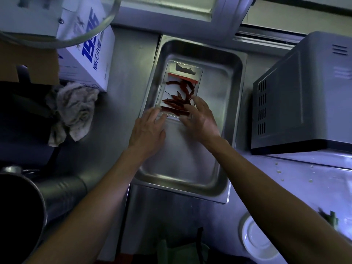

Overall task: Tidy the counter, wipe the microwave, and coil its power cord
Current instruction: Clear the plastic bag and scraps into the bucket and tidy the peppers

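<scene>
Surface: stainless steel counter (122, 73), dimly lit, filling most of the frame; a window ledge runs along the top edge.

Far left: dark round pot (17, 216) at lower left; crumpled grey cloth (74, 111) at mid-left, lying on the counter; white carton with blue print (89, 54) at upper left, just above the cloth.

Centre: rectangular steel tray (224, 115), long axis running top to bottom of the frame, tilted slightly to the right at its top. Inside its upper half, a clear plastic packet of dried red chillies (179, 96), long axis parallel to the tray's, its red-banded end towards the top of the frame.

Left hand (148, 130): fingers straight and apart, tips touching the packet's lower left corner. Right hand (200, 119): fingers spread, resting on the packet's lower right corner; whether any finger hooks its edge is unclear.

Right: microwave (304, 96), grey, at mid-right, vented side facing the tray, well apart from it. White round lid, possibly a plate (255, 237), at lower right.
</scene>
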Action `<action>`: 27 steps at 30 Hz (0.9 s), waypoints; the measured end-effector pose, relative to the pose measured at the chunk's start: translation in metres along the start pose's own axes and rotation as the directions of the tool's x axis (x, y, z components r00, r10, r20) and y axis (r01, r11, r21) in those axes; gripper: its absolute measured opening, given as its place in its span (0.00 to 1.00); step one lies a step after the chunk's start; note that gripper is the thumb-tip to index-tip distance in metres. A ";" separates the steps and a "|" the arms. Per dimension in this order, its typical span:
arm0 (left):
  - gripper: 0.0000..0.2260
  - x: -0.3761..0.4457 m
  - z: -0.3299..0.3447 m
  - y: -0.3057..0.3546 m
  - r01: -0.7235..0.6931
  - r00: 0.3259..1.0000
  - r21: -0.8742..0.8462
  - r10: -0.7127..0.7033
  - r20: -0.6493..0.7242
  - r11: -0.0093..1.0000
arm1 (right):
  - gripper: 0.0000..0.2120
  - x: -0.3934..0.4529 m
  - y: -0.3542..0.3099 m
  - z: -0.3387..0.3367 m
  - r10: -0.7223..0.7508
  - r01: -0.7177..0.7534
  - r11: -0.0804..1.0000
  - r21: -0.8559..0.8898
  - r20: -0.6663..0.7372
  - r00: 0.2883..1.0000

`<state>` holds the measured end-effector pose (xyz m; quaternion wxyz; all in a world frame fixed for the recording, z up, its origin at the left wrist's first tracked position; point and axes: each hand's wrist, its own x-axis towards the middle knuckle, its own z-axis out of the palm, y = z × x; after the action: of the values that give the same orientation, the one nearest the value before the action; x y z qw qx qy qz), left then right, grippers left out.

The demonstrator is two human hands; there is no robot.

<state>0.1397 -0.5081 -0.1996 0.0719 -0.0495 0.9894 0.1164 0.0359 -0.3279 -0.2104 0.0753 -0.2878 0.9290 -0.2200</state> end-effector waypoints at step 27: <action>0.21 0.006 -0.019 0.044 -0.068 0.998 -0.028 0.068 0.001 0.997 | 0.22 -0.048 0.008 -0.039 0.072 -0.075 0.996 0.044 0.085 0.994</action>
<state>0.1264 -0.4703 -0.1728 0.0683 -0.0166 0.9887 0.1327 0.0613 -0.2803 -0.1780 0.1287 -0.2605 0.9296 -0.2267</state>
